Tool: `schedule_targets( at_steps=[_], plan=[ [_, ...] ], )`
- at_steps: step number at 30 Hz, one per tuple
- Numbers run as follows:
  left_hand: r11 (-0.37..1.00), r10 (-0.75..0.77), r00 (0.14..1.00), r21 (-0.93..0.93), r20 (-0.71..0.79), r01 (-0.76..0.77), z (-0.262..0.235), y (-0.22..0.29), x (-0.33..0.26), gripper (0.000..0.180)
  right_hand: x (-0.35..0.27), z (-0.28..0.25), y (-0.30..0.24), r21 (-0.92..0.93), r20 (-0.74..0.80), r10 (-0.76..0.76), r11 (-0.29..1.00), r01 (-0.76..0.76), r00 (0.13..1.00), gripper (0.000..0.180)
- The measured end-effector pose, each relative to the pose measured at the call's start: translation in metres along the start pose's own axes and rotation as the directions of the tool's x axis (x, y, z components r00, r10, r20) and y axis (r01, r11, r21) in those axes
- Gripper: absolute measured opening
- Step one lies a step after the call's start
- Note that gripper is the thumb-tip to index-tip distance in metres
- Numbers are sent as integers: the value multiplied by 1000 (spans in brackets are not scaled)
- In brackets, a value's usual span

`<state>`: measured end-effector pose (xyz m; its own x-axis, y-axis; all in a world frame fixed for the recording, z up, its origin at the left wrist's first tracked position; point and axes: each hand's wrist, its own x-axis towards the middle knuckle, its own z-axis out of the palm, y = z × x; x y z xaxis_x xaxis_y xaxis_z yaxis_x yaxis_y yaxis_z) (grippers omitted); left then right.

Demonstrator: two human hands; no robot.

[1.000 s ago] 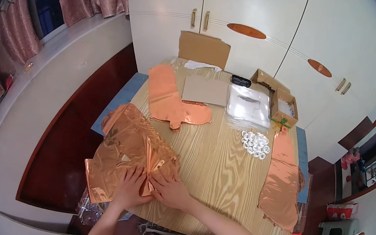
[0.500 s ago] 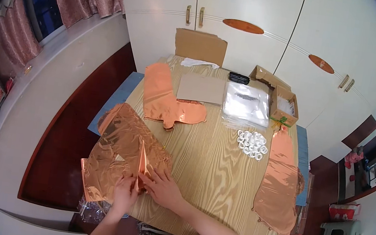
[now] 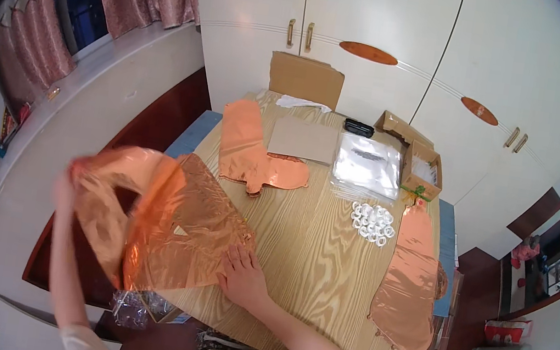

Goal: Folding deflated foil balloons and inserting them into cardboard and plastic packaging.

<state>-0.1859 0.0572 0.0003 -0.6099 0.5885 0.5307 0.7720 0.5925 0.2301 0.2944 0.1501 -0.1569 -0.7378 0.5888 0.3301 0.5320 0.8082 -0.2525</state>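
A large, uninflated copper-coloured foil balloon [image 3: 209, 197] lies partly on the left of the wooden table. My left hand [image 3: 68, 190], smeared by motion, is off the table's left side with the balloon's far left end pinched up in it. That lifted part bends in a loose, shiny fold with a dark opening in it. Flat on the balloon's right edge rests my right hand [image 3: 242, 275], fingers stretched out. Beyond it lies a smaller stack of copper foil balloons [image 3: 245, 143]. Another flat copper foil balloon [image 3: 410, 279] lies along the table's right edge.
White plastic rings [image 3: 372, 222] lie heaped right of the middle. Behind them are clear plastic bags [image 3: 367, 164], a cardboard sheet [image 3: 304, 140], a black case [image 3: 359, 128] and an open cardboard box [image 3: 423, 168]. White cupboard doors [image 3: 375, 9] stand behind the table [image 3: 300, 264].
My left hand has swung out left and up, drawing the balloon's left part open and off the table. My right hand has shifted slightly right and lies flatter. The view has tilted slightly.
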Motion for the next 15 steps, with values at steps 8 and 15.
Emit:
schedule_targets(
  at_steps=[8,15],
  plan=[
    [945,174,912,325,-372,-48,-168,-6,94,32,3,0,-11,76,34,-8,997,5,999,60],
    [399,885,466,539,-14,-741,-124,233,-107,6,13,-76,-2,818,56,190,555,-154,980,76]
  ],
)
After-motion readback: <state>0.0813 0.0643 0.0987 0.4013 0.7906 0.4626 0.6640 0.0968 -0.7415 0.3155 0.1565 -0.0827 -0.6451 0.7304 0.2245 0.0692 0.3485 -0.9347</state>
